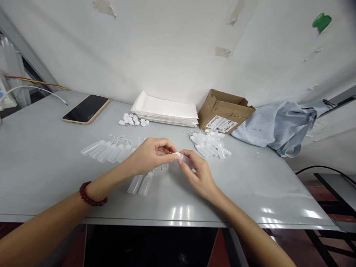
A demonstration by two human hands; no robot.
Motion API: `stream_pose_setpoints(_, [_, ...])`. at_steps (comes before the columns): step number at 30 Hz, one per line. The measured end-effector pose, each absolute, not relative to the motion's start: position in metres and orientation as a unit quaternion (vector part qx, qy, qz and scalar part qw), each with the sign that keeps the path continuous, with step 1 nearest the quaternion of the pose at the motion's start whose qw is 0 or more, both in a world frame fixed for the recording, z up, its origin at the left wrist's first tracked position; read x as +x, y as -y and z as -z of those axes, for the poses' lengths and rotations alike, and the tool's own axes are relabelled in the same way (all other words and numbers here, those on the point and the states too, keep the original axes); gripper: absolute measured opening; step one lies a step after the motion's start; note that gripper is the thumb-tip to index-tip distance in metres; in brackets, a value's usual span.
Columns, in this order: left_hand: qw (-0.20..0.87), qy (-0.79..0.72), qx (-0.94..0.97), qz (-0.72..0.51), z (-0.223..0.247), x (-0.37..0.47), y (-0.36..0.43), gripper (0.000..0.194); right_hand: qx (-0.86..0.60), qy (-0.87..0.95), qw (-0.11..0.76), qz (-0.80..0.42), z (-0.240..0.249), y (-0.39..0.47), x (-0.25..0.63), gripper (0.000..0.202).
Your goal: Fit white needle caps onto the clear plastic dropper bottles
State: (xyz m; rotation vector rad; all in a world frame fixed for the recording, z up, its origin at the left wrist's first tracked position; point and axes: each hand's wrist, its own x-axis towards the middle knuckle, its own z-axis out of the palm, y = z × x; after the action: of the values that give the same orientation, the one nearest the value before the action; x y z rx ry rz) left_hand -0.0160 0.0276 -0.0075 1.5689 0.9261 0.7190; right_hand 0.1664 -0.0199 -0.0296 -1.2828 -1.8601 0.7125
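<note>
Over the middle of the table, my right hand (200,175) is closed around the body of a small translucent squeeze bottle (188,161), held tilted. My left hand (151,155) is closed at the bottle's white top, with thumb and fingertips pinching it; a thin tip seems to show between those fingers. Behind and left of my left hand lies a row of similar bottles (104,151) with white strap-like pieces at their tops. Two more bottles (145,184) lie nearer to me, and others are partly hidden under my left hand. Further right is a heap of bottles (210,142).
Small white caps (132,119) lie in a pile beside a stack of white padded envelopes (167,109). An open cardboard box (222,111) and a light blue cloth bag (272,124) stand along the wall. A phone (86,108) rests at the back left of the grey table (63,185).
</note>
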Motion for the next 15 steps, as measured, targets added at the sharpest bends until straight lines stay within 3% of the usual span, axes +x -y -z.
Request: stream_pose_setpoints(15, [0.58, -0.394, 0.663, -0.263, 0.0084, -0.0129, -0.0245, 0.022, -0.512, 0.765, 0.339, -0.194, 0.0398, 0.0198, 0.1668, 0.012])
